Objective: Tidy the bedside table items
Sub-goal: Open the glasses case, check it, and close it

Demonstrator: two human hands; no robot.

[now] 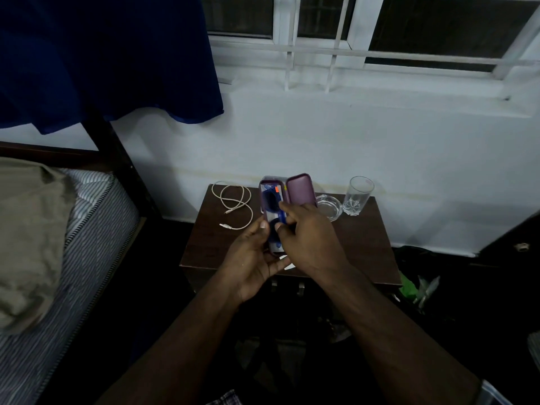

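1. A dark wooden bedside table [359,247] stands against a white wall below a barred window, and everything else is placed relative to it.
2. Above the middle of the table, the person holds a purple glasses case [270,197] with its lid [301,188] swung open to the right.
3. The left hand [251,264] cups the near end of the case from below and from the left, its thumb pressed along the case's left edge and its fingers wrapped underneath, so it grips the case firmly.
4. The right hand [306,238] reaches over the open case, its thumb and forefinger pinched on blue sunglasses [274,211] that lie inside the case tray; a small orange tag shows at their far end.
5. A white charging cable [236,206] lies in loose loops on the table's far left corner, apart from the case.
6. A clear glass ashtray [328,206] sits on the table's far side, just right of the open lid.
7. A clear drinking glass [358,195] stands upright beside the ashtray, near the table's far right corner.
8. To the left of the table is a bed with a striped mattress [87,244] and an olive pillow [29,235].
9. A dark blue cloth [102,59] hangs above the bed.
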